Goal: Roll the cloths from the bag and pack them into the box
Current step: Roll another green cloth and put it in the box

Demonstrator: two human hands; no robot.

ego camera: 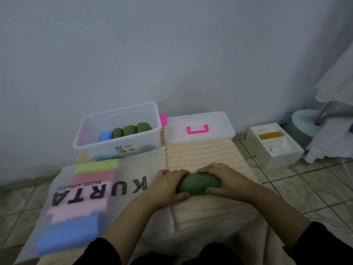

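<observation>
A rolled dark green cloth (198, 183) lies on the ribbed peach mat (202, 155) in front of me. My left hand (168, 185) grips its left end and my right hand (223, 181) grips its right end. The clear plastic box (118, 131) stands open at the back left, against the wall. It holds three green rolls (131, 130) and a blue roll (105, 136) side by side. A translucent bag printed KURTA (131, 169) lies flat on the left, with folded green, red, pink and blue cloths (76, 222) showing through it.
The box's clear lid (198, 127) with a pink handle lies on the mat's far end, right of the box. A white foam box (275, 146) sits on the tiled floor at right, beside a round teal base and hanging white fabric.
</observation>
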